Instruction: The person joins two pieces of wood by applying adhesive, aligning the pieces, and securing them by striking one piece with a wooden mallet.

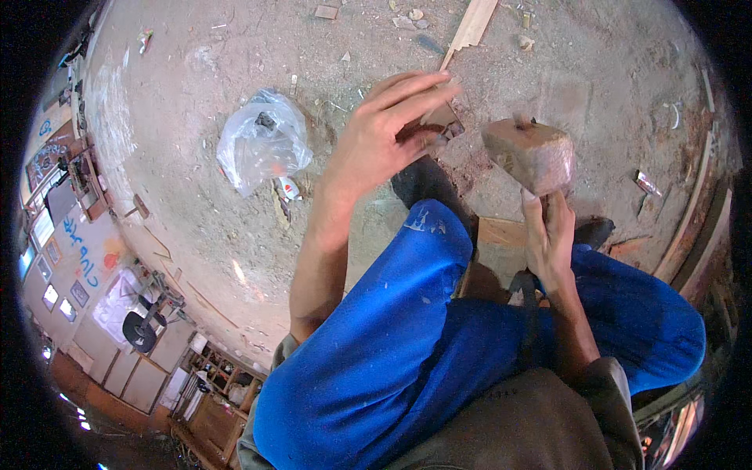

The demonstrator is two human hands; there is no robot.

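Note:
My right hand (551, 231) is wrapped round the handle of a wooden mallet (529, 157). Its blocky, worn brown head stands above the fist, with the handle's end poking through the far face. To its left, my left hand (384, 129) is held with fingers stretched out and thumb apart, slightly smeared by motion. Below those fingers shows a small brown piece with a dark side (444, 121); its kind is unclear and the hand hides part of it. I cannot tell whether the thumb touches it.
A clear plastic bag (266, 141) lies on the dirt floor at left, beside a small red-and-white wrapper (289, 188). Beyond my left hand lies a pale wooden strip (474, 27). Long boards (689, 211) run along the right. My blue-trousered knees (431, 235) are bent close by.

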